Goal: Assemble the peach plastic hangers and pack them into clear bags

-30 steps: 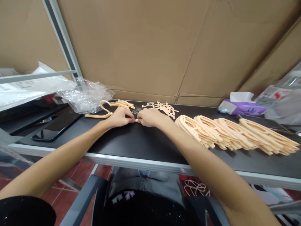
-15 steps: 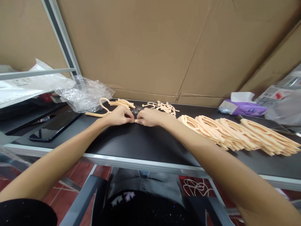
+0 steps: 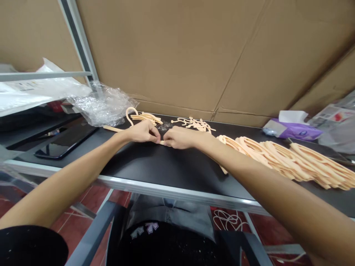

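The left hand [image 3: 142, 132] and right hand [image 3: 181, 137] nearly meet, both pinching a small peach piece [image 3: 162, 142] between them over the black tabletop [image 3: 166, 166]; whether it joins the hanger hook [image 3: 127, 115] beyond the left hand, I cannot tell. Over the last half second mainly the viewpoint shifts while the pinch stays, so handling of that piece seems to continue. Loose curved pieces [image 3: 198, 125] lie farther back, stacked hangers [image 3: 285, 159] to the right, a purple tissue pack [image 3: 298, 130] behind them, and cardboard [image 3: 172, 55] walls the rear.
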Motion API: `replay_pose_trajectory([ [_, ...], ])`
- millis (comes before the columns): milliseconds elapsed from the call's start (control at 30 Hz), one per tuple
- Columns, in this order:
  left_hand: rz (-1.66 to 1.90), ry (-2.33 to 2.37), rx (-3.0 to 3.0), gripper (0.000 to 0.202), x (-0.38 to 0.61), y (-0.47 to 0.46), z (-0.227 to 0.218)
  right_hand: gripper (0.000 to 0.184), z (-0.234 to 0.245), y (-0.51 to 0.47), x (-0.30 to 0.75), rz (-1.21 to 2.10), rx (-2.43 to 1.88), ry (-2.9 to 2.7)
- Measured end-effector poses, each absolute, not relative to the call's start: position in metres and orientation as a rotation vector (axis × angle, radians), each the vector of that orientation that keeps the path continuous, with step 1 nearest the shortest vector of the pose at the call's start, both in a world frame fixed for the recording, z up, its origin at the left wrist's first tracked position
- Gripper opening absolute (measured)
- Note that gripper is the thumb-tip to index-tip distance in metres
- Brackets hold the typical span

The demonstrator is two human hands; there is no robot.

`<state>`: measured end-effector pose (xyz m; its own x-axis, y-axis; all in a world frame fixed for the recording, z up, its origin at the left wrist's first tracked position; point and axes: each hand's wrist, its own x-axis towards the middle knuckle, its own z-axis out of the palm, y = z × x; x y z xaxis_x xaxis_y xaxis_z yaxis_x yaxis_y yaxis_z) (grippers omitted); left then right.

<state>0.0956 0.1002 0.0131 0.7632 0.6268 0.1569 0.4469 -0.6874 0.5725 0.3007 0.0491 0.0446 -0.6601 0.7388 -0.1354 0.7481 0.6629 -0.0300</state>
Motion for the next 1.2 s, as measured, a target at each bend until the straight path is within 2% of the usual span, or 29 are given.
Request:
replay_pose_trajectory([
  [433,0.608,0.804,2.356,0.008,0.097,0.09,0.013,0.038,0.031,0.031,0.299,0.155,1.442,2.713],
  [667,0.675,0.827,2.418,0.008,0.099,0.092,0.01,0.042,0.025,0.024,0.302,0.157,1.585,2.706],
  [1033,0.824,0.884,2.415,0.016,0.106,0.087,0.003,0.025,0.008,0.038,0.317,-0.04,1.698,2.918],
  [1200,0.821,0.913,2.453,0.016,0.109,0.085,0.001,0.024,0.014,0.036,0.317,0.107,1.667,2.941],
])
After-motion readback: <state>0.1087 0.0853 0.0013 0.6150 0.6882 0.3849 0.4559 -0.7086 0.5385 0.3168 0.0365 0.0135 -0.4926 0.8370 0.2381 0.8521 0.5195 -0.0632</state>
